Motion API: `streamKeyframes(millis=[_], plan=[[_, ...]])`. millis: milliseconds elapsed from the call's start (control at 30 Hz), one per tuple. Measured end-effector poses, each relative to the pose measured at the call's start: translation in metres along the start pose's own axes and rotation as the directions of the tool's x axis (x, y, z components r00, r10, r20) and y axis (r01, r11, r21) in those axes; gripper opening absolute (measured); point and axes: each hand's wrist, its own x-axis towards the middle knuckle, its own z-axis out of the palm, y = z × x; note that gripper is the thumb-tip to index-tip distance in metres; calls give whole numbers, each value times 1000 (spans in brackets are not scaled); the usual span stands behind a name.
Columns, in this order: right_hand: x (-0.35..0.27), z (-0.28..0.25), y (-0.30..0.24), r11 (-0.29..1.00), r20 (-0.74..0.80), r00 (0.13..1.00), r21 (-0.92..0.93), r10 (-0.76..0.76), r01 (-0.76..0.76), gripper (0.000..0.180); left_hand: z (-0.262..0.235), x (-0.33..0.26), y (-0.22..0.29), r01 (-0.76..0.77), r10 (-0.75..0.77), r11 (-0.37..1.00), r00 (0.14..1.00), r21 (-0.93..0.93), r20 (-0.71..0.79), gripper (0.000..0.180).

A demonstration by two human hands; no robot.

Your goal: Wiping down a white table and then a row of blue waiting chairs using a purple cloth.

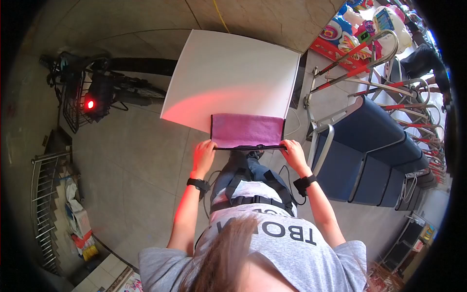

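Observation:
A purple cloth [248,129] with black edging lies over the near edge of a white table [233,73]. Its near edge hangs out past the tabletop toward my body. My left hand [204,155] is closed on the cloth's near left corner. At the near right corner, the fingers of my right hand [294,154] grip the same black edge. The cloth is stretched fairly straight between both hands. Part of the dark edge looks bunched near its middle.
To the right stands a row of dark blue seats [343,168] with metal armrests. A bicycle [92,87] with a glowing red light is at the left. Colourful toys [362,34] are at the far right. A metal railing [44,209] runs along the lower left.

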Motion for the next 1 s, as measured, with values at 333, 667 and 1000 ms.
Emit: streamKeyframes(millis=[333, 667, 1000], plan=[[57, 11, -35, 953, -497, 859, -183, 122, -242, 36, 20, 53, 1, 162, -186, 979, 961, -127, -205, 31], [49, 71, -53, 950, 118, 986, -302, 116, -76, 59, 59, 58, -5, -356, 327, 930, 913, 88, 242, 72], [188, 1, -20, 951, 265, 934, -261, 238, -168, 62, 31, 213, -17, -390, 195, 917, 629, 88, 752, 74]])
